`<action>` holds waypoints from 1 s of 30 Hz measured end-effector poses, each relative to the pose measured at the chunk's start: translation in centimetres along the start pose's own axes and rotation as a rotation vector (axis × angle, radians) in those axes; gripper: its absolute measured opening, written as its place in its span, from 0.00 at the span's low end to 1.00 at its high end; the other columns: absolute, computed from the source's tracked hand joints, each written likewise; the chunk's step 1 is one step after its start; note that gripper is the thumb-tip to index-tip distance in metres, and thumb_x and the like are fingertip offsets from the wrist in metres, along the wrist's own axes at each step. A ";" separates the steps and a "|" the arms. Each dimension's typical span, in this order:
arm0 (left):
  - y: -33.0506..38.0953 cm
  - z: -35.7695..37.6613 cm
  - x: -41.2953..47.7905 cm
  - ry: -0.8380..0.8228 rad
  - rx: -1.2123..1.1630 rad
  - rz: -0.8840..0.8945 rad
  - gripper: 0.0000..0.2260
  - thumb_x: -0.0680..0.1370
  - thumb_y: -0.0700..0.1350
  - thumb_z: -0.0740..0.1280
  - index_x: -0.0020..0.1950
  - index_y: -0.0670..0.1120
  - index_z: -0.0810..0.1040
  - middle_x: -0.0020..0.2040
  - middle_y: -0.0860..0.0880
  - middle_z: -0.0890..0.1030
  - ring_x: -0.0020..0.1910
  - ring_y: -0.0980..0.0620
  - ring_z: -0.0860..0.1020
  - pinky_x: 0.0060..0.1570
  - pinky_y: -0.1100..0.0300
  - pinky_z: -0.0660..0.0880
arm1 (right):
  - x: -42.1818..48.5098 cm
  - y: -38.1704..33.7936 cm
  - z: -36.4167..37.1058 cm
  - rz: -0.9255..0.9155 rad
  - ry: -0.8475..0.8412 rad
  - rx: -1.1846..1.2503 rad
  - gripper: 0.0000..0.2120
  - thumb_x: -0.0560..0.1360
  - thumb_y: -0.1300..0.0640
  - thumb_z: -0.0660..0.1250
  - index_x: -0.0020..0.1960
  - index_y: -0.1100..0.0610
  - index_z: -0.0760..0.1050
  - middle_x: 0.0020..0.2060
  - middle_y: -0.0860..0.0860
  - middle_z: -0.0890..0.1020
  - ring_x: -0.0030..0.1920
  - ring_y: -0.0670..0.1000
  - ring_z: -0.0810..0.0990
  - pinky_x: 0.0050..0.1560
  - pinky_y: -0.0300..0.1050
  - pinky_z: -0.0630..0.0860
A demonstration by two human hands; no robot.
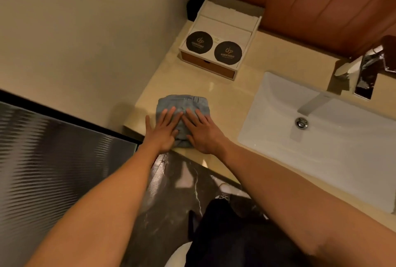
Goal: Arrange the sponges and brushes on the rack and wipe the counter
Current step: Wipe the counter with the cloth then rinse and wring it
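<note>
So, counter (pixel 192 82): beige polished stone that runs from the wall corner to the sink. Where I can see it, the surface looks dry and shiny, but I cannot tell which parts are already wiped.
Sink basin (pixel 267 116): white, set into the counter at my right, with a chrome faucet (pixel 364 78) behind it. Nothing lies inside it.
Amenity box (pixel 199 60): white box with a brown drawer front, at the back corner of the counter. Two black round discs (pixel 199 41) sit on its top, side by side.
Cloth (pixel 182 103): grey-blue, folded to a thick pad, flat on the counter near the front edge, between the wall and the basin, well apart from the box.
Left hand (pixel 161 131): flat, fingers straight and spread, pressing on the left half of the cloth and holding nothing.
Right hand (pixel 201 133): also flat with straight fingers, pressing on the right half, just beside the left hand.
Sponges, brushes, rack: none of them is in this view, so I cannot confirm that this part is done.
Progress: I judge that I am in the wiping part, with the strip toward the box and around the basin perhaps left to do.
</note>
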State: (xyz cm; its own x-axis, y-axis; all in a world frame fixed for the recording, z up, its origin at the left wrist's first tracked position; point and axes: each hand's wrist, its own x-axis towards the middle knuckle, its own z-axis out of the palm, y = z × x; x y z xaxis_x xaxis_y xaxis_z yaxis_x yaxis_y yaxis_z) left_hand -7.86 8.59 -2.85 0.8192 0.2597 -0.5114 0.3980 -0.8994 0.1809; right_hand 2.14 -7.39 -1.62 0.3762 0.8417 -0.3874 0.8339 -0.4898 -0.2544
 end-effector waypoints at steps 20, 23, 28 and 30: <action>-6.6 0.3 0.9 0.206 -0.030 -0.001 0.28 0.86 0.46 0.53 0.81 0.54 0.41 0.82 0.51 0.39 0.80 0.47 0.37 0.76 0.47 0.34 | 0.6 -4.1 -2.0 -0.072 -0.037 -0.015 0.29 0.84 0.58 0.56 0.82 0.56 0.49 0.81 0.56 0.46 0.81 0.57 0.45 0.76 0.50 0.56; -6.0 1.2 -0.3 0.215 -0.015 0.042 0.27 0.86 0.48 0.52 0.82 0.53 0.42 0.82 0.51 0.41 0.81 0.46 0.39 0.77 0.48 0.36 | -0.8 -3.8 -2.1 -0.055 -0.051 0.012 0.29 0.84 0.59 0.57 0.81 0.56 0.50 0.81 0.53 0.48 0.81 0.54 0.45 0.74 0.50 0.61; -3.2 3.4 -2.3 0.226 -0.036 0.093 0.28 0.82 0.52 0.47 0.82 0.54 0.43 0.81 0.53 0.40 0.81 0.47 0.41 0.77 0.49 0.39 | -4.2 -3.5 0.7 -0.021 -0.038 -0.014 0.28 0.85 0.56 0.55 0.81 0.58 0.50 0.81 0.55 0.49 0.81 0.57 0.46 0.78 0.51 0.55; -2.3 4.0 -2.5 0.217 -0.025 0.125 0.27 0.84 0.50 0.50 0.82 0.55 0.44 0.82 0.52 0.41 0.81 0.47 0.40 0.78 0.48 0.40 | -5.7 -3.4 1.7 -0.003 -0.018 -0.019 0.27 0.85 0.55 0.55 0.81 0.58 0.51 0.81 0.56 0.50 0.80 0.58 0.48 0.77 0.51 0.56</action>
State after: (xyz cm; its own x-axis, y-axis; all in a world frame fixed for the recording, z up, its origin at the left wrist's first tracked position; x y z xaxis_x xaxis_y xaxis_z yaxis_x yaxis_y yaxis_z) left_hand -12.44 8.59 -5.32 0.9309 0.2192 -0.2921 0.2963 -0.9209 0.2534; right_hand -3.52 -10.92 -0.05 0.3669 0.8388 -0.4022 0.8427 -0.4828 -0.2382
